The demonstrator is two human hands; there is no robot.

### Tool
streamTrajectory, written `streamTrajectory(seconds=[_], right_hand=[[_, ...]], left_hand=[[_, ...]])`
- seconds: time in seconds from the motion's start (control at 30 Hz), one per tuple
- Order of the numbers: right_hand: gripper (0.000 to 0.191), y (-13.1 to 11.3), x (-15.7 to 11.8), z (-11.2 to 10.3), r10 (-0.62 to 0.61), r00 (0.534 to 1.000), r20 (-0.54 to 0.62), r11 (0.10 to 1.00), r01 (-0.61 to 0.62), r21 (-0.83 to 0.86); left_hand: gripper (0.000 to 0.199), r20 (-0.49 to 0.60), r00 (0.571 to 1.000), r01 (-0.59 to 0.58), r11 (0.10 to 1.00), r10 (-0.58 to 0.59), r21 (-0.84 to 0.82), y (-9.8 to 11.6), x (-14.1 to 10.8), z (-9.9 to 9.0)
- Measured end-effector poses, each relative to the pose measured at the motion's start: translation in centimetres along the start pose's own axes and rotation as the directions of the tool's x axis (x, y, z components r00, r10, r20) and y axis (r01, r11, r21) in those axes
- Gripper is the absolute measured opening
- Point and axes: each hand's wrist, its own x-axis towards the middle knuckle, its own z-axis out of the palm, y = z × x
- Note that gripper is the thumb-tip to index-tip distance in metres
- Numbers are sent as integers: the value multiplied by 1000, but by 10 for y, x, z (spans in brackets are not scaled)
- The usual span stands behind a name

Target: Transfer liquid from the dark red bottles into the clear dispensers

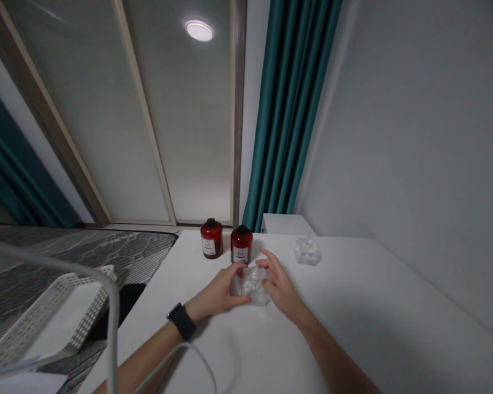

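Note:
A small clear plastic package (254,285), with whitish rounded shapes inside that I cannot make out, sits low over the white table between my hands. My left hand (219,289), with a dark watch on the wrist, grips its left side between thumb and fingers. On the right side, my right hand (282,290) holds it with bent fingers and thumb, the index finger reaching forward. Just beyond stand two dark red bottles with black caps and white labels, the left bottle (212,241) and the right bottle (241,247), both upright.
A second clear plastic package (307,251) lies near the table's far edge, to the right. The white table (353,317) meets a wall on the right. A white perforated basket (51,317) is at lower left, below table height. A pale cable (113,317) crosses the left foreground.

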Motion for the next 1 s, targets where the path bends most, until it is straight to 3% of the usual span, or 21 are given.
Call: streamTrajectory(seconds=[0.2, 0.33, 0.43, 0.63, 0.83, 1.0], right_hand=[[79, -4, 0, -1, 36, 999, 38, 998, -37, 44], [79, 1, 0, 0, -19, 998, 54, 999, 21, -36], [73, 5, 0, 0, -13, 1000, 18, 995, 14, -95], [65, 4, 0, -1, -32, 995, 91, 991, 43, -123], [60, 7, -2, -1, -47, 996, 70, 968, 63, -241], [62, -1, -2, -2, -28, 992, 125, 978, 53, -202]], left_hand=[[68, -4, 1000, 10, 1000, -10, 22, 3, 0, -1], [68, 2, 1000, 14, 1000, -14, 27, 4, 0, -1], [69, 6, 1000, 20, 999, -20, 31, 2, 0, 0], [69, -6, 1000, -2, 999, 2, 33, 0, 0, 0], [70, -16, 1000, -3, 999, 3, 40, 2, 0, -1], [69, -11, 1000, 5, 1000, -5, 28, 0, -1, -1]])
